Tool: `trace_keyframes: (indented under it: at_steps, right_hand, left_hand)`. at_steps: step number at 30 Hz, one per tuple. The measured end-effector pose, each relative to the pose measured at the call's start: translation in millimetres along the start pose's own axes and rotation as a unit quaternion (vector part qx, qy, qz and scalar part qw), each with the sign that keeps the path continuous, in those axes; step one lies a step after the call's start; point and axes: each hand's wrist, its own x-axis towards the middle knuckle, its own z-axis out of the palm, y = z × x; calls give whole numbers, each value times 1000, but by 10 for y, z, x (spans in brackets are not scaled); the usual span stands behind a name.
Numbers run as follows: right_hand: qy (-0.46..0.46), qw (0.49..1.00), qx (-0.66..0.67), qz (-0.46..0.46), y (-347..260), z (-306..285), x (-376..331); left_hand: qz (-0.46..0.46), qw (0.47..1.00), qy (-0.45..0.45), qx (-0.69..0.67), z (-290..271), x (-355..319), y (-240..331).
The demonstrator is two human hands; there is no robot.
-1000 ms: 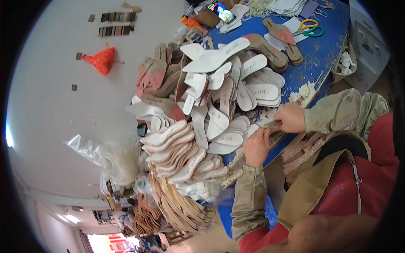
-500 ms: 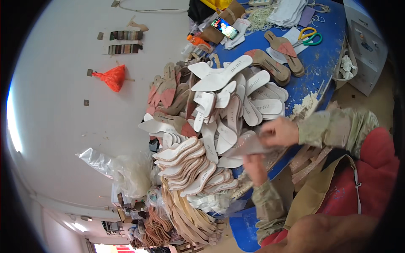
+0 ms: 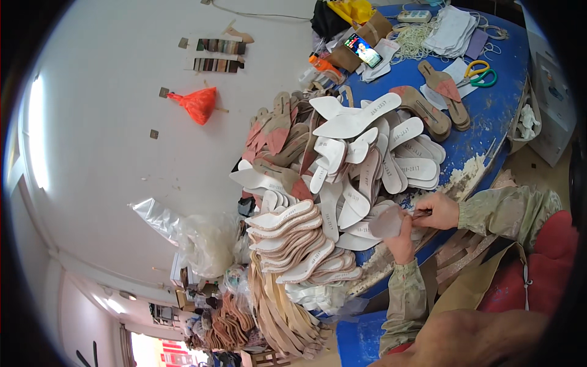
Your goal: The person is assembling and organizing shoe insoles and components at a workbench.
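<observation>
My left hand (image 3: 402, 241) grips a pinkish-grey shoe insole (image 3: 385, 222), its rounded end pointing left over the heap. The fingers of my right hand (image 3: 441, 211) are closed on a narrow dark brown piece (image 3: 422, 213) at the insole's other end. Whether that piece belongs to the insole I cannot tell. Just left of my hands lies a heap of white printed insoles (image 3: 356, 205). Lower down, a stack of white insoles with speckled edges (image 3: 287, 235) leans together. Brown insoles with pink patches (image 3: 278, 125) lie at the far side of the heap.
Yellow-and-green scissors (image 3: 480, 73), a lit phone (image 3: 363, 50) and pale cords (image 3: 411, 41) lie on the blue table (image 3: 471, 116). Crumbly residue (image 3: 468, 174) covers part of its edge. Beige strips (image 3: 278, 306) hang below the stack. A blue bin (image 3: 361, 336) stands at the bottom.
The view has shifted, so the scene sits farther right. My hands have come closer together around the insole, which was blurred by motion before and now shows its rounded end.
</observation>
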Motion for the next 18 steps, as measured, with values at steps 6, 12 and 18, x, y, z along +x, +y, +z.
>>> trace_keyframes:
  at_steps: [6, 12, 18]
  right_hand:
    - [-6, 996, 85, 40, -35, -1, -30]
    - [-95, 945, 260, 176, 181, -128, 180]
    - [37, 896, 351, 269, -138, 382, -321]
  left_hand:
    - [-88, 992, -20, -93, -67, 39, -209]
    - [-172, 932, 61, -314, -427, 191, -45]
    - [-97, 909, 78, -399, -384, 93, 4]
